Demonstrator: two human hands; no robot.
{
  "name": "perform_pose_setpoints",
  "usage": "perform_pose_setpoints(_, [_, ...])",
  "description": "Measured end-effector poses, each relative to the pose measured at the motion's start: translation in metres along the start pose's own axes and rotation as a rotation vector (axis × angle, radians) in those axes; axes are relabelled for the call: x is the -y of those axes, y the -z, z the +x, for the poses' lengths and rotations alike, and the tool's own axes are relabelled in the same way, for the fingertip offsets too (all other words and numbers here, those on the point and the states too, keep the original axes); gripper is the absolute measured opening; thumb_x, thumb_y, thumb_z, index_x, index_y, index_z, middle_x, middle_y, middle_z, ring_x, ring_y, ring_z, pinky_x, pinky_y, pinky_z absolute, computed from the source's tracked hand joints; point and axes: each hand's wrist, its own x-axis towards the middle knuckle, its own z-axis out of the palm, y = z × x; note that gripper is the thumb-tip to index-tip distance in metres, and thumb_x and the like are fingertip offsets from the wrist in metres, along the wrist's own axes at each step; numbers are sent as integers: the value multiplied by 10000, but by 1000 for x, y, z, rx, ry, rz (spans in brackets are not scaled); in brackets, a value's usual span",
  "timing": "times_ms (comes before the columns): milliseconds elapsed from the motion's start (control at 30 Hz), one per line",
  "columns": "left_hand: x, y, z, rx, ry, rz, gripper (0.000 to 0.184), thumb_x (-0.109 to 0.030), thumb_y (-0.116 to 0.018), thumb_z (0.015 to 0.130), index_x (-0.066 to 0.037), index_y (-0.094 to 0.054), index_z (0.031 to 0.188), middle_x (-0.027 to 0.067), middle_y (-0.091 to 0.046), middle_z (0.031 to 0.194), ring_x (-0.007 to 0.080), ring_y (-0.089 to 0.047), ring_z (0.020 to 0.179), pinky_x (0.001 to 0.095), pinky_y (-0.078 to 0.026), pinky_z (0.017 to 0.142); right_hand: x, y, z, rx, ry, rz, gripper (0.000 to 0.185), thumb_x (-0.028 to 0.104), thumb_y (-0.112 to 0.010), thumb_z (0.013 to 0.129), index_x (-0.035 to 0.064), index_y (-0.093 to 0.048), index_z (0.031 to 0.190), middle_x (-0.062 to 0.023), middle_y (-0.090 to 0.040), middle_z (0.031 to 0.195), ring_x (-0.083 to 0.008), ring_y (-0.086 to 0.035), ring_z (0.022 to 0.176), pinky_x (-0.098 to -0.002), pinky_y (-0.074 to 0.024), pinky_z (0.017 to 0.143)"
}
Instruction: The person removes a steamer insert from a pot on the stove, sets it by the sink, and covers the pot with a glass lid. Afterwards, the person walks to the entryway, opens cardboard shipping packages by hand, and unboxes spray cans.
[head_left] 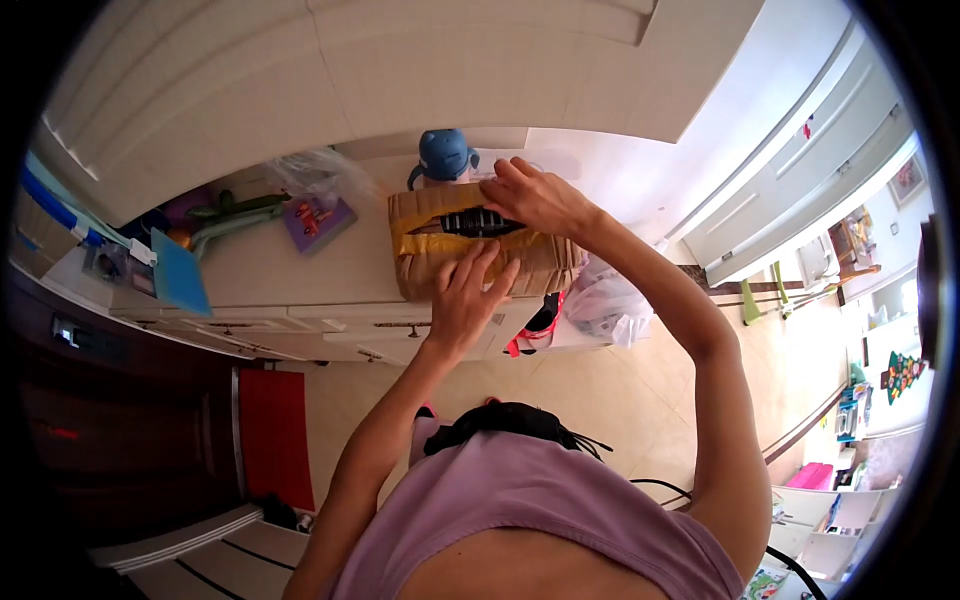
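Observation:
A brown cardboard box (415,275) with yellowish tape lies on the white cabinet top, its upper side parted by a slit. Through the slit, a dark, ribbed, shiny item (470,222) shows; its kind I cannot make out. My left hand (465,300) rests on the near side of the box, fingers spread and flat. At the far right edge of the opening, my right hand (540,200) has its fingers curled on the box's flap; the fingertips are partly hidden. Just behind the box stands a blue bottle (445,155) with a rounded lid.
Left on the cabinet top (350,270) are a purple box (318,222), green vegetables (235,207) and a clear plastic bag (320,175). White plastic bags (608,300) hang or lie at the right end. An upper cabinet (400,70) overhangs the back. A dark door (130,430) stands left.

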Motion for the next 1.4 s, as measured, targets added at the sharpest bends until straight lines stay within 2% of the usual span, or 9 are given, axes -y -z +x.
perform_pose_setpoints(367, [17, 49, -20, -68, -316, -45, 319, -234, -632, 775, -250, -505, 1067, -6, -579, 1134, 129, -528, 1063, 354, -296, 854, 12, 60, -6, 357, -67, 260, 284, 214, -448, 916, -27, -539, 795, -164, -462, 883, -326, -545, 723, -412, -470, 667])
perform_pose_setpoints(667, [70, 107, 39, -34, -762, -11, 273, -235, -602, 803, -269, -477, 1044, -40, -570, 1086, 97, -547, 1024, 288, -399, 679, 44, 106, -64, 242, -586, 662, 358, 209, -366, 964, -66, -431, 745, -161, -433, 706, -278, -467, 622, -389, -402, 630])
perform_pose_setpoints(800, [92, 99, 70, 157, -909, -6, 120, -193, -589, 810, -221, -540, 916, -47, -575, 1077, 72, -551, 1022, 338, -395, 823, 75, 70, -91, 193, -1053, 1190, 449, 284, -367, 957, -93, -493, 749, -121, -523, 609, -214, -600, 480, -298, -482, 419])
perform_pose_setpoints(867, [108, 78, 74, 111, -1086, -96, 131, -181, -590, 804, -215, -522, 911, -53, -578, 1095, 64, -545, 1034, 342, -374, 876, 91, 66, -86, 308, -1065, 1408, 403, 250, -363, 961, -88, -524, 814, -92, -534, 671, -145, -575, 600, -291, -585, 565])
perform_pose_setpoints(1067, [138, 55, 83, 249, -1217, -3, 172, -129, -592, 778, -188, -505, 915, -25, -583, 1116, 135, -532, 1087, 345, -393, 935, 113, 61, -48, 107, -1053, 1633, 341, 183, -424, 937, -120, -572, 884, -125, -570, 751, -163, -590, 657, -307, -593, 592])
perform_pose_setpoints(1233, [114, 84, 87, 401, -1119, -6, 235, -80, -582, 769, -146, -516, 984, 13, -581, 1127, 177, -526, 1100, 346, -409, 936, 78, 92, -52, 344, -929, 1545, 274, 162, -460, 925, -56, -606, 1004, -116, -602, 997, -155, -610, 704, -271, -572, 578])
perform_pose_setpoints(1300, [98, 93, 81, 642, -528, -11, 338, -90, -587, 779, -115, -507, 1107, 65, -540, 1187, 225, -523, 1097, 356, -401, 944, 41, 74, -63, 143, -896, 1501, 271, 154, -479, 922, -9, -568, 1119, -114, -598, 1047, -146, -602, 852, -269, -534, 752])
perform_pose_setpoints(1333, [80, 93, 79, 635, -528, -6, 338, -90, -587, 779, -115, -507, 1107, 65, -540, 1187, 225, -523, 1097, 356, -401, 944, 27, 69, -64, 3, -891, 1511, 282, 145, -488, 918, 4, -549, 1154, -111, -593, 1066, -143, -592, 906, -268, -512, 813])
perform_pose_setpoints(1400, [47, 90, 83, 508, -52, -74, 516, -144, -612, 795, -123, -417, 1272, 121, -435, 1312, 266, -461, 1172, 411, -384, 970, -8, 50, -64, -56, -751, 1344, 302, 102, -491, 908, 12, -518, 1195, -97, -584, 1086, -141, -566, 978, -260, -474, 872])
